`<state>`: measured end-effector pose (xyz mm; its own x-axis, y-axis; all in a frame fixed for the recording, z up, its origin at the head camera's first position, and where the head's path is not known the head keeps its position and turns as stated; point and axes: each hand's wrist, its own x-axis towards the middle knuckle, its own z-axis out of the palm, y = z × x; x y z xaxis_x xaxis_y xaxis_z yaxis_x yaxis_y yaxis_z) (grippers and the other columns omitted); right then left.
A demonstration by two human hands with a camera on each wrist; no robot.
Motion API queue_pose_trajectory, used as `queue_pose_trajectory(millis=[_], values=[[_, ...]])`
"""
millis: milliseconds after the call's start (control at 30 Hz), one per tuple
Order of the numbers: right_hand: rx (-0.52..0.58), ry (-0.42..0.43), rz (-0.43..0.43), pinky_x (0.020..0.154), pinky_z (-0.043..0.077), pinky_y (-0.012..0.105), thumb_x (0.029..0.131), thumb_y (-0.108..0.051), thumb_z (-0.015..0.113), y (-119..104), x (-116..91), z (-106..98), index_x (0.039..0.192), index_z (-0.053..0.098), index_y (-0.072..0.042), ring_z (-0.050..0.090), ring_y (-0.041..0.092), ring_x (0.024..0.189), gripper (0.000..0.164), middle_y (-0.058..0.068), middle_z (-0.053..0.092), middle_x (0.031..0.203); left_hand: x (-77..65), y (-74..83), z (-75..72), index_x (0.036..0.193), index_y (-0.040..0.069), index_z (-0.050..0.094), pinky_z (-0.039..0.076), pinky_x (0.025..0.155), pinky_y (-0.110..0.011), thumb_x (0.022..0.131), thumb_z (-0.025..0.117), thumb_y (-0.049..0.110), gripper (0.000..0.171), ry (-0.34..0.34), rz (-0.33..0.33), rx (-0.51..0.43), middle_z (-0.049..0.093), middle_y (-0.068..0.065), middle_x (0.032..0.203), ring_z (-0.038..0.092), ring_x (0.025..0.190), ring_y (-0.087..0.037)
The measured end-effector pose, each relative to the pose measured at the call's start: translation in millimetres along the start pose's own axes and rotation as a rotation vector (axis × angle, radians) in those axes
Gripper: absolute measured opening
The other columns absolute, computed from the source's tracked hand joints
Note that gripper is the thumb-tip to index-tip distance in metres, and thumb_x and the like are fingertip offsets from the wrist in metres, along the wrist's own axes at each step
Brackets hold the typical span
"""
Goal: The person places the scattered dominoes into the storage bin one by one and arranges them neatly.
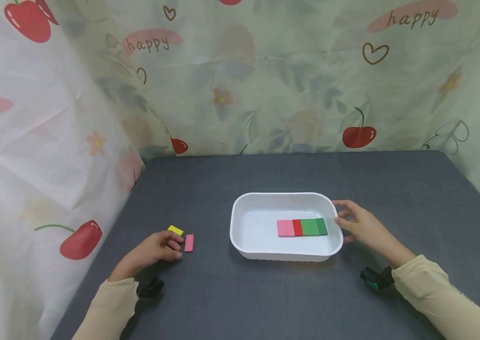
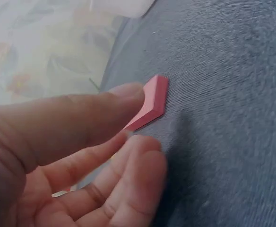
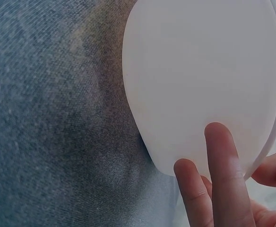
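Note:
A white plastic tray (image 1: 257, 208) stands on the dark cloth-covered table, with a row of pink, red and green blocks (image 1: 302, 227) lying in its right half. My right hand (image 1: 361, 226) grips the tray's right end; in the right wrist view, fingers (image 3: 225, 165) lie against the outer wall while another digit reaches over the rim. On the left, my left hand (image 1: 157, 250) hovers by a pink block (image 1: 189, 243) and a yellow block (image 1: 175, 230). Thumb and fingers are apart there, and no block shows clearly between them. The pink block (image 2: 159, 97) lies just beyond the thumb.
Dark grey cloth (image 1: 282, 302) covers the table. Printed curtains (image 1: 265, 94) with cherries and hearts hang behind and on both sides. A dark wrist device (image 1: 150, 288) shows under the left wrist, another (image 1: 377, 278) beside the right.

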<state>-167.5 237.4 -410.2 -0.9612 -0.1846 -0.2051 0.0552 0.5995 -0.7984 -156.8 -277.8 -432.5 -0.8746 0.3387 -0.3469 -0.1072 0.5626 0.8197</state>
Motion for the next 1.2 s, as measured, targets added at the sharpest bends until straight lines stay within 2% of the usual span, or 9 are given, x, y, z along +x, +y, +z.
queue_pose_trajectory(millis=[167,500,700,800,967,1100,1200], values=[[-0.003,0.002,0.011,0.065,0.058,0.036,0.098,-0.019,0.055,0.8,0.3,-0.9,0.147,0.030,-0.003,0.062,0.039,0.108,0.057,0.029,0.050,0.127,9.1,2.3,5.9,0.130,-0.003,0.049,0.050,0.068,-0.029,0.082,0.074,0.007,0.055,0.038,0.025,0.012,0.062,-0.012,0.093,0.058,0.077,-0.018],[-0.005,0.009,0.012,0.065,0.058,0.037,0.098,-0.020,0.056,-0.5,-1.0,-0.3,0.147,0.030,-0.003,0.064,0.036,0.104,0.058,0.029,0.051,0.125,18.5,8.6,16.0,0.124,0.008,0.058,0.048,0.063,-0.029,0.078,0.075,0.000,0.049,0.147,-0.058,0.136,0.059,-0.007,0.080,0.055,0.069,-0.018],[-0.005,0.010,0.007,0.065,0.058,0.037,0.098,-0.019,0.055,0.7,-0.5,-0.7,0.147,0.030,-0.004,0.064,0.037,0.104,0.057,0.029,0.050,0.126,17.8,20.2,17.2,0.119,0.007,0.059,0.049,0.063,-0.030,0.079,0.075,0.003,0.043,0.179,-0.063,0.155,0.059,-0.008,0.085,0.057,0.070,-0.018],[-0.004,0.011,0.006,0.065,0.058,0.036,0.098,-0.019,0.055,1.4,-0.2,-1.0,0.147,0.031,-0.004,0.064,0.037,0.105,0.057,0.029,0.050,0.126,17.9,40.0,15.0,0.119,0.006,0.058,0.050,0.066,-0.030,0.080,0.076,0.007,0.042,0.196,-0.019,0.150,0.062,-0.010,0.094,0.061,0.077,-0.018],[-0.004,0.014,-0.001,0.065,0.058,0.036,0.098,-0.019,0.056,1.6,-0.4,-0.9,0.147,0.031,-0.004,0.063,0.038,0.105,0.057,0.029,0.051,0.126,22.0,93.1,17.8,0.121,0.007,0.054,0.053,0.076,-0.032,0.080,0.078,0.010,0.047,0.204,0.086,0.089,0.063,-0.010,0.108,0.064,0.092,-0.019],[-0.001,0.011,0.008,0.065,0.058,0.036,0.098,-0.019,0.056,1.7,0.4,0.5,0.147,0.030,-0.004,0.063,0.038,0.105,0.057,0.029,0.051,0.126,30.9,131.5,32.8,0.121,0.009,0.055,0.055,0.080,-0.033,0.078,0.079,0.007,0.049,0.160,0.146,0.016,0.063,-0.009,0.109,0.065,0.093,-0.019],[0.002,0.010,0.014,0.065,0.058,0.036,0.098,-0.019,0.056,0.7,0.5,2.0,0.147,0.030,-0.004,0.063,0.038,0.106,0.057,0.029,0.050,0.126,42.0,151.2,51.2,0.121,0.008,0.056,0.056,0.079,-0.033,0.077,0.080,0.004,0.051,0.111,0.181,-0.012,0.062,-0.010,0.108,0.066,0.091,-0.018]])
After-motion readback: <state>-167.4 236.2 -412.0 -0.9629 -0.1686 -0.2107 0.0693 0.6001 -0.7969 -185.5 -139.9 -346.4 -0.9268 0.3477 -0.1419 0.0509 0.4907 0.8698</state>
